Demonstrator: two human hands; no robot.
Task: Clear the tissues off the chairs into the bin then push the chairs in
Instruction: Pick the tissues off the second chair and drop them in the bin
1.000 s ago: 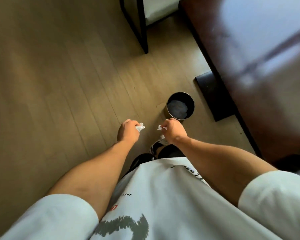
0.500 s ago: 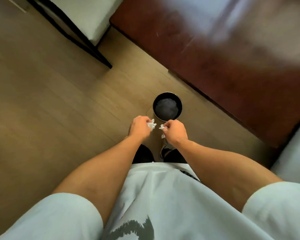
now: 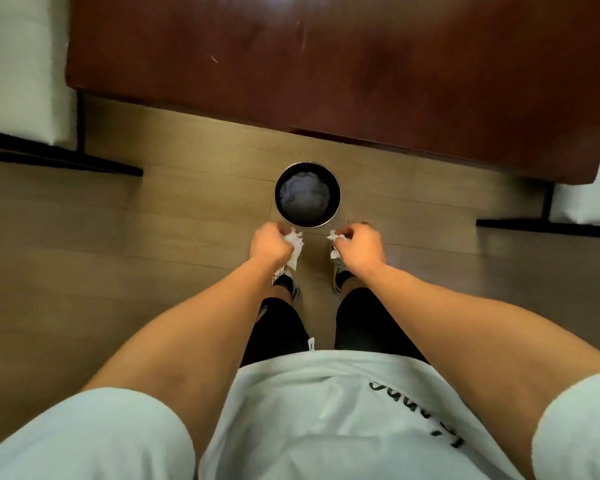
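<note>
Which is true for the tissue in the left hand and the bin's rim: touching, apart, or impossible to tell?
Apart. The head view shows floor between the left tissue and the bin rim.

2 tissues (image 3: pixel 294 241), 1 bin (image 3: pixel 307 224), 2 chairs (image 3: pixel 21 81), 1 table (image 3: pixel 326 64).

Soft, warm, dim light around me; a pale sheen of glare lies on the dark reddish-brown wooden tabletop (image 3: pixel 326 64). Edges bow with wide-angle distortion, and detail looks slightly smeared.
</note>
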